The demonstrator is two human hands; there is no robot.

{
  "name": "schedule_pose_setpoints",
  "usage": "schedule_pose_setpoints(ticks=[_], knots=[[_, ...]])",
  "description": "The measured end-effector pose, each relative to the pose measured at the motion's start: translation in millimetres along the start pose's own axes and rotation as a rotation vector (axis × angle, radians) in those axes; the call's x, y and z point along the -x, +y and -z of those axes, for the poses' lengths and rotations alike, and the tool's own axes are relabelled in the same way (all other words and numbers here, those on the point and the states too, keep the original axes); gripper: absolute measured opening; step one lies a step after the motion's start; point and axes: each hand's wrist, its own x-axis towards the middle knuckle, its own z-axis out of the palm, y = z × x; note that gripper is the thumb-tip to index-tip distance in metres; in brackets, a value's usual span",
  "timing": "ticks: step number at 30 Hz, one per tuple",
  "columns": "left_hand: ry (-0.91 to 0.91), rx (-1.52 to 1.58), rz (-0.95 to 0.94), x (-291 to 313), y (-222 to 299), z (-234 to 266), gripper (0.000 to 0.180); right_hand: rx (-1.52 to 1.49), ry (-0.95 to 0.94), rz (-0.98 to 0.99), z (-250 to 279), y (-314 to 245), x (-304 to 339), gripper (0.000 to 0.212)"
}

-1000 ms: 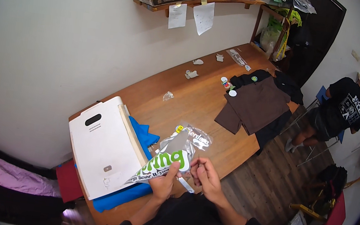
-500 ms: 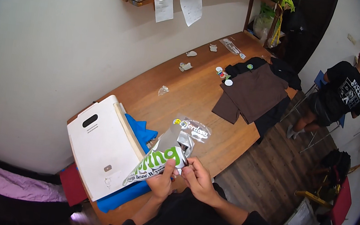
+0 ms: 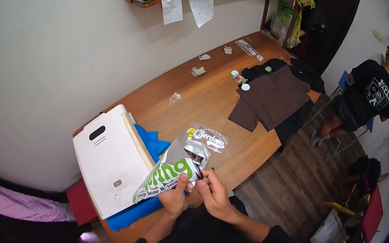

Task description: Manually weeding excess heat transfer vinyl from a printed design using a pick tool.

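A curled printed film sheet, clear with bold green and black lettering on white, is held in front of my body above the table's near edge. My left hand grips its lower edge, thumb on top. The fingers of my right hand are pinched at its right edge, close beside the left thumb; the fingertips partly hide what lies between them. Just beyond the hands, a clear film with white lettering and a small yellow mark lies on the wooden table. A shiny silver part shows next to the sheet.
To the left, a white panel with a dark oval slot rests over blue cloth. Film scraps lie along the wall side. A folded brown garment sits on black clothes at right. A person sits farther right.
The view has shifted slightly. The curled sheet has tilted a little, and more of the silver part shows beside it. Both hands keep their hold.
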Motion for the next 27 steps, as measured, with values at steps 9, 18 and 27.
schedule_pose_setpoints(ticks=[9,18,27], knots=[[-0.038,0.016,-0.019,0,-8,11,0.019,0.076,0.015,0.069,-1,-8,-2,0.017],[-0.049,0.016,-0.003,-2,-4,11,0.014,0.064,-0.005,0.074,1,-2,-3,0.015],[-0.077,0.0,-0.017,-4,-3,12,0.014,0.042,0.007,0.073,-1,-7,-3,0.011]])
